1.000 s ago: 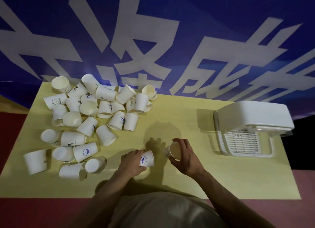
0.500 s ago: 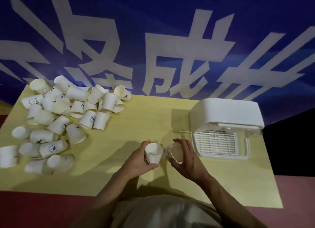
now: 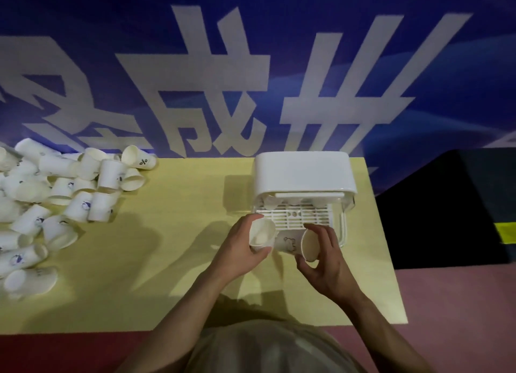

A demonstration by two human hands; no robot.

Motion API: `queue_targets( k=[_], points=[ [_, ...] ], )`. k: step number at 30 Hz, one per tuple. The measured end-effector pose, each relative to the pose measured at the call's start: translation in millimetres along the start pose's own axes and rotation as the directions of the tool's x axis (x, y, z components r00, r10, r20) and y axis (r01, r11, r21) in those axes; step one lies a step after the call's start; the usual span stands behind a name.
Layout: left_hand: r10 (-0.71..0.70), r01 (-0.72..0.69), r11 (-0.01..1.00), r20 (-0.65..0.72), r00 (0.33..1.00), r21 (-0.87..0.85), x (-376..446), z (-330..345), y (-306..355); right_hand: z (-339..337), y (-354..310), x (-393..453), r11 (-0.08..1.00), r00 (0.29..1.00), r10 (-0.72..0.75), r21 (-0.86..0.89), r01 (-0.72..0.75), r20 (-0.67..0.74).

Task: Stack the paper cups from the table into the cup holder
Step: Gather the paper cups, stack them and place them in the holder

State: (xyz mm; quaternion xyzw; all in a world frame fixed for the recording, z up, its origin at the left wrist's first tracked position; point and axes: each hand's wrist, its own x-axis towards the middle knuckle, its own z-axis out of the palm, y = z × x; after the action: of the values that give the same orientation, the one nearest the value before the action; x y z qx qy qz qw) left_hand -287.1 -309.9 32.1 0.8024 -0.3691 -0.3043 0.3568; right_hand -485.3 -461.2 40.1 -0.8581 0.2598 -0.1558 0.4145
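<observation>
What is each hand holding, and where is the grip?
Left hand grips a paper cup round its side wall; right hand holds another cup, fingers at its rim.

Two held cups (image 3: 262,233), one cup holder (image 3: 304,177), one pile of cups (image 3: 55,194).

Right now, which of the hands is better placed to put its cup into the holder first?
Probably the right hand: its cup lies directly before the cup holder opening, while the left hand holds its cup beside the grille's left corner.

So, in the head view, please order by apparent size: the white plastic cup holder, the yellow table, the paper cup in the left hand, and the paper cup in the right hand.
1. Yellow table
2. White plastic cup holder
3. The two held paper cups, in the left hand and the right hand, look alike; no ranking.
</observation>
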Motion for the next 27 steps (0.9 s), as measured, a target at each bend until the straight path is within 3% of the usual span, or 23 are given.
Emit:
queue_targets(
  k=[7,19,27],
  points=[
    [0.072,-0.070,0.983,-0.006,0.997,0.169,35,49,9,-27,28,-9,0.995,0.994,0.092,0.034,-0.090,-0.062],
    [-0.079,0.069,0.952,0.021,0.997,0.299,62,70,-6,-37,49,6,0.994,0.995,0.098,0.043,-0.098,-0.008],
    [-0.084,0.079,0.952,0.003,0.996,0.295,59,79,-9,-27,44,22,0.996,0.997,0.080,0.048,-0.080,0.004]
  ],
)
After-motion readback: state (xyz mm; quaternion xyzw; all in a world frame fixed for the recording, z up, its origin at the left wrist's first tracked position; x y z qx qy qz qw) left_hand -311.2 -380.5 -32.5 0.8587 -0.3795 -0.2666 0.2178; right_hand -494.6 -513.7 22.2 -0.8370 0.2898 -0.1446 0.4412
